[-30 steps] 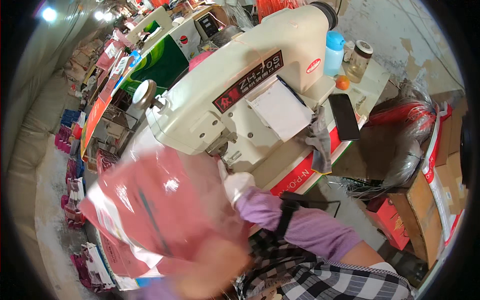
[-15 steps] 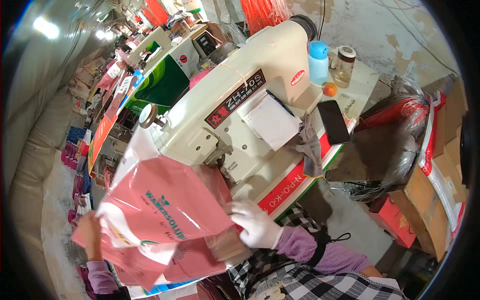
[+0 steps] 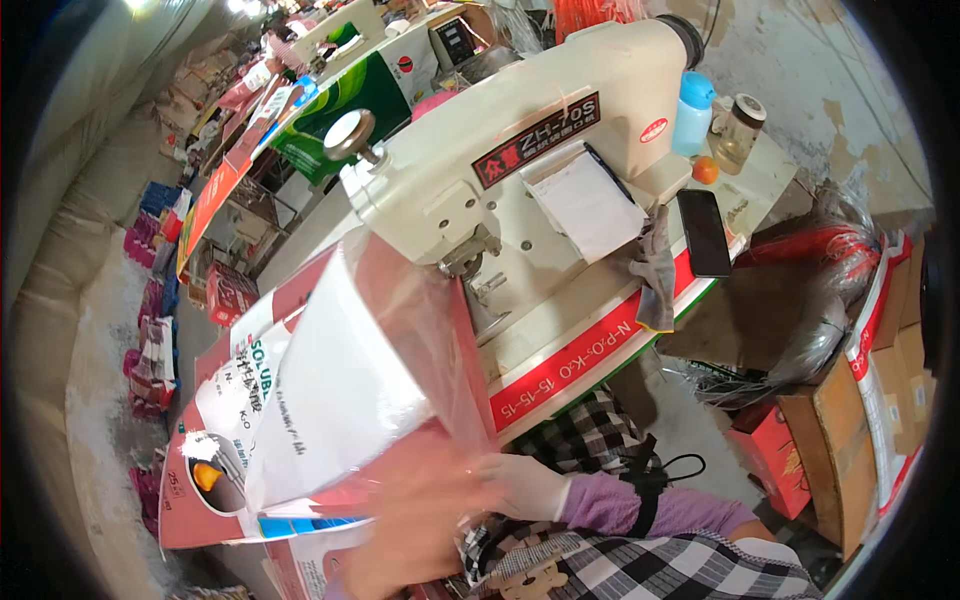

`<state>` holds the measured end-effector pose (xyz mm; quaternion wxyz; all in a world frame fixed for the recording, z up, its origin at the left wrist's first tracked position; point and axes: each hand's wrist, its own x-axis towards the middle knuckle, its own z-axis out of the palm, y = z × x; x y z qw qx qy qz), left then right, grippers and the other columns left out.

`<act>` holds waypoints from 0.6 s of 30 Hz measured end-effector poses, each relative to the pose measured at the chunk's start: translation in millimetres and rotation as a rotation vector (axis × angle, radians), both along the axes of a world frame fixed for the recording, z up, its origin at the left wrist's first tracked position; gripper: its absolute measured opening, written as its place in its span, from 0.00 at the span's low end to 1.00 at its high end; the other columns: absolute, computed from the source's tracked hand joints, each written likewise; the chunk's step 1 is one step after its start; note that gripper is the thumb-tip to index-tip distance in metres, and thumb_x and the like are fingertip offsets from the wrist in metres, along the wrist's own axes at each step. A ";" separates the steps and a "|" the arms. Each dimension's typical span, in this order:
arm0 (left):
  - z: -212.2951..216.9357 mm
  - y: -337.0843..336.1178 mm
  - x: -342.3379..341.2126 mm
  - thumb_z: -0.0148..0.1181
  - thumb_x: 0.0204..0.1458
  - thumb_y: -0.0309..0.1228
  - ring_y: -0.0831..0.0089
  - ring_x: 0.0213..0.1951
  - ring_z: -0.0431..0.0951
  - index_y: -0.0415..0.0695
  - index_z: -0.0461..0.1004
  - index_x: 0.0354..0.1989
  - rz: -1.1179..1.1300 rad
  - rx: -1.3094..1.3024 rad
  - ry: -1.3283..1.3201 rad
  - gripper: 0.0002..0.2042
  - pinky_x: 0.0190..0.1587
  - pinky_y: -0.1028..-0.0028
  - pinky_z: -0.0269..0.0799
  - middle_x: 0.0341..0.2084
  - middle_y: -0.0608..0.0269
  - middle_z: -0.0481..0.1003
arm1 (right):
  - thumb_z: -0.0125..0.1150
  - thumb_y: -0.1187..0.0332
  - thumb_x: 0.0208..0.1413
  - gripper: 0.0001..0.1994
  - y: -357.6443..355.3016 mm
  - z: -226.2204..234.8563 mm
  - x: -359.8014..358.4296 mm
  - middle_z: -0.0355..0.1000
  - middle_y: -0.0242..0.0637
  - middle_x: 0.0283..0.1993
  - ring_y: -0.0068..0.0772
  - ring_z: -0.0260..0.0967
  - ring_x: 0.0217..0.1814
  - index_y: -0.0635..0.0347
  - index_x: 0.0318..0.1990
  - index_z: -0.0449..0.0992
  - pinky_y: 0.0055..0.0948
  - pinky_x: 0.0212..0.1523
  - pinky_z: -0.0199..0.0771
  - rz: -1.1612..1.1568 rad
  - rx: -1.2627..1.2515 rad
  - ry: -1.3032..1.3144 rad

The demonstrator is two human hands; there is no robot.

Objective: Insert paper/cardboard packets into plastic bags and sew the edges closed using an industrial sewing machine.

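Note:
A pink-and-white printed plastic bag (image 3: pixel 345 375) lies spread before me, its white side folded up and a clear film edge showing along its right. My right hand (image 3: pixel 530 487), in a white glove, pinches the bag's near right edge; the fingertips are partly hidden. Close beside it, my bare left hand (image 3: pixel 425 520) is smeared by motion at the bag's lower edge, so its fingers do not show clearly. Just beyond the bag stands a cream sewing machine (image 3: pixel 420 190), its presser foot and needle area (image 3: pixel 475 260) next to the bag's upper right side.
On the machine table rest a white notepad (image 3: pixel 590 205), a grey cloth (image 3: pixel 655 275), a black phone (image 3: pixel 704 232), an orange fruit (image 3: pixel 705 169), a blue bottle (image 3: pixel 692 115) and a clear jar (image 3: pixel 740 135). Cardboard boxes (image 3: pixel 835 430) stand at the right. More bags (image 3: pixel 300 570) lie below.
My left hand has swept from the far left across to beside my right hand. The bag has turned over, now showing its white side. The view has shifted, so the machine appears farther right.

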<state>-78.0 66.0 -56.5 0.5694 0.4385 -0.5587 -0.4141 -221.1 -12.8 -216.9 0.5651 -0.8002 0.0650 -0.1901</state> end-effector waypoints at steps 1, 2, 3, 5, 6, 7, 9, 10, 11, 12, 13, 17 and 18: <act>-29.9 -24.2 -28.2 0.57 0.42 0.20 0.59 0.62 0.64 0.37 0.66 0.60 -0.156 0.001 -0.417 0.30 0.65 0.56 0.57 0.60 0.50 0.65 | 0.55 0.61 0.60 0.13 -1.2 3.2 -10.5 0.72 0.41 0.48 0.39 0.67 0.54 0.59 0.45 0.78 0.33 0.54 0.67 0.000 -0.097 0.097; -43.9 -78.5 -45.4 0.55 0.43 0.21 0.58 0.60 0.66 0.36 0.66 0.59 -0.282 0.011 -0.859 0.29 0.64 0.55 0.57 0.59 0.49 0.66 | 0.53 0.60 0.61 0.13 -2.9 6.3 -14.5 0.73 0.40 0.43 0.40 0.68 0.51 0.59 0.40 0.78 0.33 0.51 0.69 0.026 -0.192 0.168; -50.5 -126.4 -37.6 0.54 0.44 0.21 0.57 0.57 0.69 0.36 0.65 0.58 -0.407 0.027 -1.300 0.27 0.64 0.55 0.58 0.57 0.48 0.67 | 0.51 0.58 0.62 0.15 -5.5 8.4 -18.4 0.74 0.39 0.38 0.41 0.70 0.49 0.59 0.36 0.78 0.33 0.48 0.71 0.051 -0.288 0.240; -151.0 -149.9 55.6 0.43 0.64 0.29 0.71 0.61 0.65 0.37 0.56 0.64 0.281 0.033 -0.530 0.21 0.64 0.71 0.59 0.61 0.56 0.65 | 0.50 0.58 0.61 0.17 2.2 11.4 -10.6 0.72 0.40 0.25 0.44 0.71 0.37 0.60 0.27 0.76 0.38 0.37 0.73 -0.048 -0.455 0.003; -142.9 -148.8 65.8 0.43 0.65 0.32 0.72 0.64 0.60 0.40 0.57 0.65 0.425 0.291 -0.013 0.21 0.65 0.73 0.56 0.64 0.59 0.60 | 0.50 0.59 0.61 0.17 -6.2 16.7 -18.5 0.70 0.45 0.24 0.47 0.70 0.31 0.60 0.25 0.76 0.42 0.31 0.70 -0.189 -0.038 0.012; -142.3 -158.3 67.4 0.44 0.66 0.34 0.72 0.67 0.56 0.44 0.58 0.67 0.514 0.538 0.529 0.21 0.65 0.75 0.53 0.67 0.63 0.56 | 0.51 0.59 0.61 0.17 -9.9 10.0 -27.6 0.69 0.45 0.23 0.48 0.69 0.30 0.60 0.24 0.75 0.42 0.30 0.69 -0.228 -0.125 0.082; -167.6 -152.1 85.6 0.45 0.66 0.33 0.70 0.68 0.54 0.48 0.61 0.65 0.419 0.541 0.207 0.19 0.66 0.73 0.53 0.68 0.62 0.55 | 0.52 0.60 0.60 0.18 -9.4 20.9 -26.5 0.67 0.43 0.21 0.49 0.68 0.28 0.61 0.21 0.74 0.42 0.29 0.68 -0.301 -0.096 0.154; -185.1 -148.2 94.3 0.47 0.65 0.32 0.68 0.69 0.53 0.53 0.65 0.64 0.331 0.555 -0.107 0.18 0.66 0.71 0.54 0.69 0.62 0.54 | 0.52 0.60 0.60 0.18 -9.8 25.6 -24.0 0.67 0.43 0.21 0.49 0.68 0.28 0.61 0.21 0.74 0.42 0.29 0.68 -0.298 -0.096 0.153; -192.0 -149.6 99.6 0.54 0.60 0.28 0.60 0.69 0.53 0.56 0.69 0.60 0.277 0.565 -0.080 0.19 0.67 0.64 0.56 0.71 0.50 0.45 | 0.52 0.60 0.60 0.18 -9.0 29.4 -23.6 0.67 0.43 0.20 0.48 0.68 0.27 0.61 0.21 0.73 0.42 0.29 0.68 -0.304 -0.087 0.111; -199.3 -149.8 103.4 0.54 0.60 0.28 0.60 0.69 0.53 0.56 0.69 0.60 0.290 0.571 -0.085 0.19 0.67 0.64 0.56 0.71 0.50 0.45 | 0.53 0.60 0.60 0.19 -8.2 33.7 -23.0 0.66 0.42 0.19 0.47 0.68 0.27 0.61 0.20 0.73 0.41 0.28 0.68 -0.308 -0.076 0.066; -205.9 -152.2 100.1 0.55 0.58 0.27 0.54 0.69 0.52 0.56 0.68 0.61 0.392 0.432 -0.440 0.22 0.67 0.61 0.54 0.71 0.47 0.44 | 0.54 0.60 0.59 0.19 -8.4 37.1 -22.6 0.66 0.41 0.19 0.45 0.68 0.27 0.60 0.19 0.73 0.41 0.28 0.68 -0.262 -0.049 0.024; -200.8 -128.9 31.3 0.51 0.51 0.25 0.30 0.64 0.51 0.42 0.58 0.65 0.499 0.342 -1.111 0.29 0.68 0.51 0.51 0.66 0.29 0.45 | 0.55 0.63 0.57 0.15 -18.9 18.4 -34.3 0.68 0.41 0.22 0.44 0.70 0.30 0.60 0.21 0.74 0.39 0.31 0.70 -0.201 -0.132 0.016; -183.9 -112.8 6.1 0.51 0.51 0.25 0.32 0.64 0.53 0.33 0.58 0.62 0.324 0.213 -1.039 0.27 0.66 0.51 0.53 0.64 0.24 0.48 | 0.56 0.63 0.57 0.14 -24.4 -5.0 -49.4 0.71 0.43 0.25 0.45 0.71 0.32 0.62 0.24 0.75 0.39 0.33 0.71 -0.238 -0.130 -0.019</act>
